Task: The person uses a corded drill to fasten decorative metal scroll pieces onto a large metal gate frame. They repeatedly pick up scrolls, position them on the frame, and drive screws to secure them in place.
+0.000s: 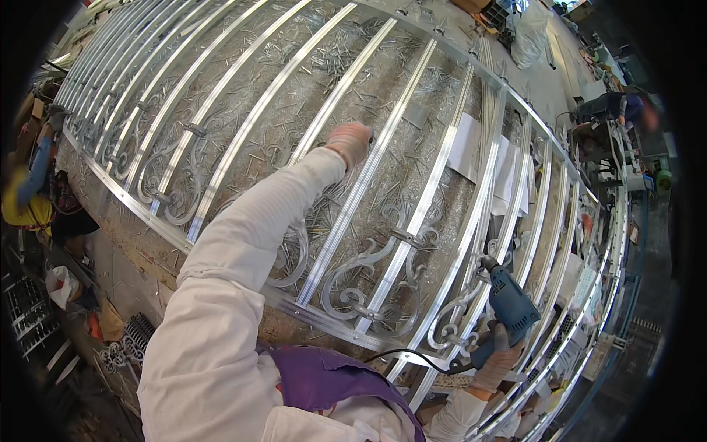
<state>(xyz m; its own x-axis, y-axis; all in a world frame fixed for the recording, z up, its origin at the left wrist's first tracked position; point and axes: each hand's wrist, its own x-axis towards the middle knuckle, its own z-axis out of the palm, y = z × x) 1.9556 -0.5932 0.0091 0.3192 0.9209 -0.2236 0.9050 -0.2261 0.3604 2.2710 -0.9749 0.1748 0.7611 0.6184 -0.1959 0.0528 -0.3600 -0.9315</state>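
My right hand (pixel 501 357), in a pale glove, grips a corded blue-green power drill (pixel 513 306). The drill's chuck points away from me over the bars at the near right. My left arm stretches out across a large silver metal railing (pixel 247 121) of long parallel bars. Over the gap between two bars, my gloved left hand (pixel 350 142) is closed, its fingers curled toward the bar on its right. Whatever it may hold is hidden. Curled metal scrolls (pixel 359 276) sit between the bars near the close rail.
Loose metal pins or screws (pixel 339 59) litter the surface beneath the bars. White paper sheets (pixel 465 147) lie under the right-hand bars. The drill's black cord (pixel 401 352) runs across the near rail. People work at the far left (pixel 33 195) and far right (pixel 615 110).
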